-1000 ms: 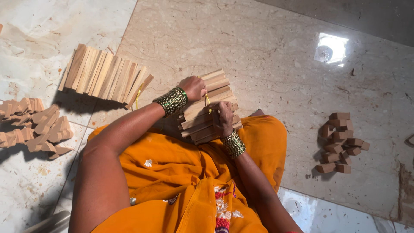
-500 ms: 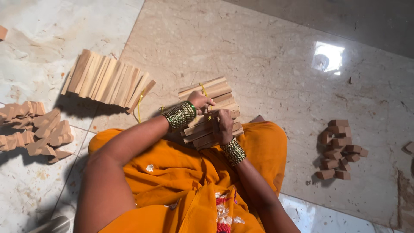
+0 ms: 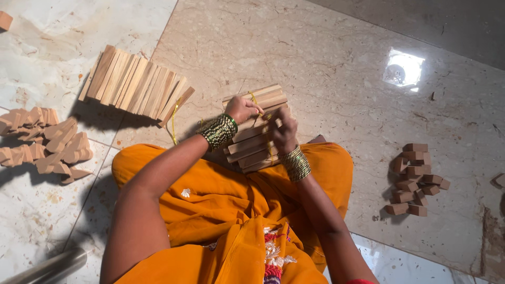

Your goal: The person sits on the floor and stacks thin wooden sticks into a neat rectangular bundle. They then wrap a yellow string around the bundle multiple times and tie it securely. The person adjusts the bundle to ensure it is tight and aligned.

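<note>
A bundle point(image 3: 256, 129) of flat wooden sticks is held on the marble floor point(image 3: 336, 68), just ahead of the knees and the orange cloth point(image 3: 226, 210). The sticks are laid across the view, their long axis running left to right with a slight upward tilt to the right. The bundle is reached from both sides: the left hand point(image 3: 243, 109) is set on its upper left part, the right hand point(image 3: 284, 134) on its right side. A yellow string point(image 3: 254, 98) is seen crossing the sticks, and the fingers of both hands are closed about it or pressed on the wood; which cannot be told. The wood is pale tan and rough-sawn. A second bundle point(image 3: 135, 85) lies well apart to the left, with small blocks point(image 3: 413, 179) off to the right.
</note>
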